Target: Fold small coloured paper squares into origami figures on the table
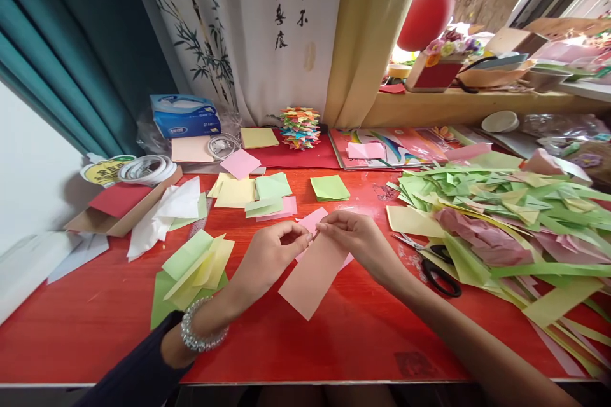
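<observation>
A salmon-pink paper rectangle (311,281) is held up at a slant between my hands. My right hand (363,241) pinches its upper edge. My left hand (271,259), with a beaded bracelet on the wrist, has thumb and forefinger closed at the paper's upper left corner. Behind it, partly hidden, lie pinker paper pieces (312,219) on the table. Close beyond my hands is a green paper stack (330,188). Black-handled scissors (442,273) rest to the right of my right forearm.
Red table (267,356). Green and yellow sheets (195,270) lie left, with more square stacks (236,192) behind. A heap of paper strips (496,194) covers the right side. At the back stand a tissue box (186,124) and a folded-paper ornament (300,128); a cardboard tray (107,219) sits left.
</observation>
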A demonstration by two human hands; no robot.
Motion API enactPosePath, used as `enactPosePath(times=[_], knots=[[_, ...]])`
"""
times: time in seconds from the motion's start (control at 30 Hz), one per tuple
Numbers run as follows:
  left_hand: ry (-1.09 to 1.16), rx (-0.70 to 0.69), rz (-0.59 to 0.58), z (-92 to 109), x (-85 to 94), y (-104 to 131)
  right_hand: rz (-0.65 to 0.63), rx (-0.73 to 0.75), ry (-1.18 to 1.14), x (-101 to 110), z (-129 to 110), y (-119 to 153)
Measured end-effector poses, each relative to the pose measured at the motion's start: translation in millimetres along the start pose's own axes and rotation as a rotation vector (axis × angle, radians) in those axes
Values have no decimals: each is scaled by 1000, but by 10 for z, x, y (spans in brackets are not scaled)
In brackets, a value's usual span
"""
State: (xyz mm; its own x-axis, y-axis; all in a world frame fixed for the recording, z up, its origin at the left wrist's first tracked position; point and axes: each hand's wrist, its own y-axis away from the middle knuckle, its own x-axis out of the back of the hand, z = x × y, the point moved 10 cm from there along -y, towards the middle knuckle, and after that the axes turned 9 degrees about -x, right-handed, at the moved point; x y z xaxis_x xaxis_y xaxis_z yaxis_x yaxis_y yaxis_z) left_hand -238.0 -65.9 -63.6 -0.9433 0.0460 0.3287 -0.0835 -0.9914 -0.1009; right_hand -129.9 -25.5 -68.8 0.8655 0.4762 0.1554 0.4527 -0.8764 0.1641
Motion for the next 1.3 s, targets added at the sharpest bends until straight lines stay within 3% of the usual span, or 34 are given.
enactPosePath(times=[0.2, 0.37, 0.77, 1.03, 1.3], knots=[[-21, 7, -31, 25, -29, -3, 148, 42, 182, 25, -16, 74], [-14, 22, 19, -1, 26, 8, 167, 149, 276, 27, -117, 96], [17, 39, -42, -6, -44, 8, 92, 230, 340, -57, -209, 122], [-24, 15, -64, -9, -43, 20, 169, 215, 477, 32, -249, 115], [-22, 23, -115, -38, -84, 1, 152, 176, 501, 29, -199, 87]])
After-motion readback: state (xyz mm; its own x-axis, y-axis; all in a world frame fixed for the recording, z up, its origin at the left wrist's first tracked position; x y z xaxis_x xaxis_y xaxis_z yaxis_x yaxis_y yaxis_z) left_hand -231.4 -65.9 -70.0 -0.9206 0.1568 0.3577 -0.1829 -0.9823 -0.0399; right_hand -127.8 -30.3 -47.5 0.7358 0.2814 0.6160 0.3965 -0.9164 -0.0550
